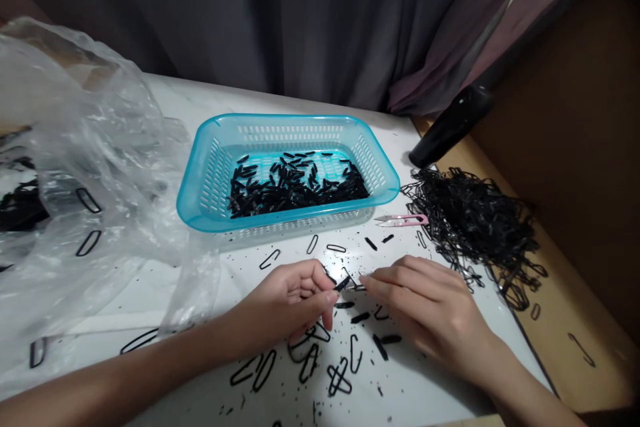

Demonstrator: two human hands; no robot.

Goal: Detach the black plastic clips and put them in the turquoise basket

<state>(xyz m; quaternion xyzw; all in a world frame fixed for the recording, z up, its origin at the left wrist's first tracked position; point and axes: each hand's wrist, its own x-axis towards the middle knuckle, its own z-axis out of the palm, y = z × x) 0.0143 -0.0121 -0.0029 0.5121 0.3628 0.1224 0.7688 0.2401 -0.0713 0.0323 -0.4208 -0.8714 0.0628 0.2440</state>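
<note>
In the lower middle, my left hand (305,300) pinches a small black strip-like piece (342,284) between thumb and fingertips. Facing it, my right hand (425,307) is closed around a small tool with thin metallic tips (356,287); its fingers hide the rest, so I cannot tell its kind. The tips meet or nearly meet the black piece. Under and around both hands lie several black elongated loops (339,377) and short solid black pieces (380,347). Tiny black scraps dot the white tabletop (190,387).
A blue perforated basket (187,203) holding many short black pieces stands behind my hands. Pink-handled thread snips (415,219) lie beside it. At right are a tangled heap of black loops (480,220) and a black cylindrical object (450,125). Clear plastic bags (115,167) cover the left.
</note>
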